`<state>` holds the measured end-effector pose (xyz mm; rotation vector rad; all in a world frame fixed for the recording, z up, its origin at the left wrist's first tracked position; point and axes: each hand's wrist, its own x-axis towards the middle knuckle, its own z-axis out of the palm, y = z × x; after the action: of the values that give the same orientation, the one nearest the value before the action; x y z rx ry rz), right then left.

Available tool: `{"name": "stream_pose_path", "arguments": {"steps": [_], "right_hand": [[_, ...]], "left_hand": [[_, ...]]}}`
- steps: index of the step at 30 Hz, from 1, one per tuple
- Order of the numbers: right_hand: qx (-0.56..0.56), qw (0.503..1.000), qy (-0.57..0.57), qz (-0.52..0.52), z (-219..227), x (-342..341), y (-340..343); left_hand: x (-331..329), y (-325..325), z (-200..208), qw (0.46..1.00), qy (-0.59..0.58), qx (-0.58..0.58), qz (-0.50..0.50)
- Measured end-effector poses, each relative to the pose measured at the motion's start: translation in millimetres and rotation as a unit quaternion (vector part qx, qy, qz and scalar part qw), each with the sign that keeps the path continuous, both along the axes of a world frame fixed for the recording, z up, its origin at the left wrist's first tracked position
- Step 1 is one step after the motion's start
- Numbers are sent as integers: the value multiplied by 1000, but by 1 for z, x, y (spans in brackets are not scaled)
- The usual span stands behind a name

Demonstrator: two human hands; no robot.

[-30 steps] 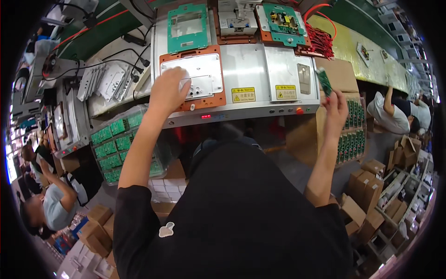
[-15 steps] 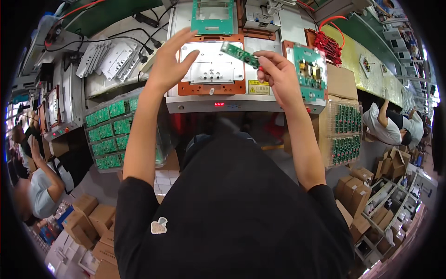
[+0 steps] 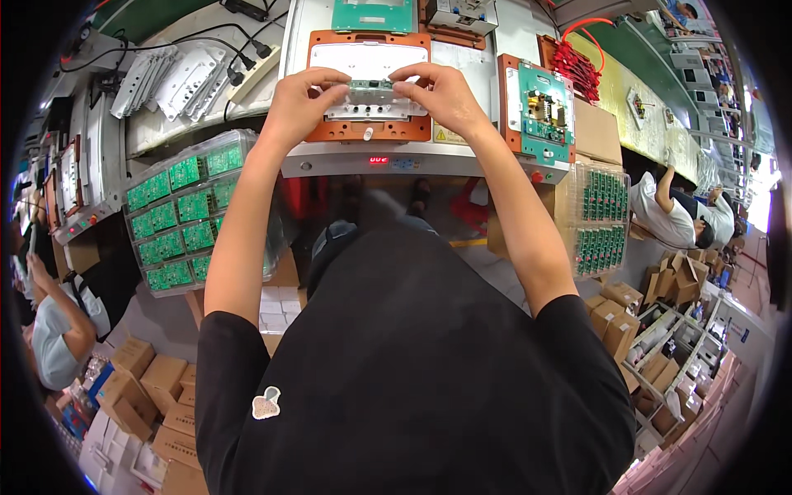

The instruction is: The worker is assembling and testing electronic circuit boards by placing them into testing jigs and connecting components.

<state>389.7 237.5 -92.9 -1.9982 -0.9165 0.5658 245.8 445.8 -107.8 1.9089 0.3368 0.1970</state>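
A narrow green circuit board point(image 3: 370, 85) stretches between my two hands, its upper edge showing. My left hand point(image 3: 308, 101) pinches its left end between thumb and fingers. The right end is pinched the same way by my right hand point(image 3: 443, 92). Under and around the board lies a white metal plate point(image 3: 355, 54) in an orange-brown fixture frame point(image 3: 330, 132). Whether the board touches the plate, I cannot tell. Just behind is a green frame panel point(image 3: 373, 16), and to the right a second fixture bears a green board point(image 3: 544, 124) with tall components.
Clear trays of green boards stand at the left point(image 3: 194, 202) and right point(image 3: 601, 214). White metal plates point(image 3: 177, 78) lean in a row beside black cables. A red wire bundle point(image 3: 573, 70) lies at the back right. Cardboard boxes point(image 3: 157, 379) are on the floor; other people sit at both sides.
My right hand has brought the circuit board left, over the white plate. My left hand has come down and closed on its other end. The whole view has shifted slightly.
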Motion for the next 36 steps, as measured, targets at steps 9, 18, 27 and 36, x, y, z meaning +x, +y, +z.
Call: {"name": "stream_pose_path", "arguments": {"steps": [9, 18, 27, 36], "right_hand": [[16, 998, -40, 47, -8, -10, -14], [49, 978, -175, 103, -17, -20, -15], [120, 986, -107, -36, 23, -17, -47], [103, 987, 102, -70, 9, -12, -100]], "left_hand": [[-13, -3, 0, 984, -38, 158, -74], [-40, -18, 6, 934, -166, 316, 3], [-76, -96, -8, 953, -114, 178, 219], [-123, 8, -99, 855, -14, 258, 450]]}}
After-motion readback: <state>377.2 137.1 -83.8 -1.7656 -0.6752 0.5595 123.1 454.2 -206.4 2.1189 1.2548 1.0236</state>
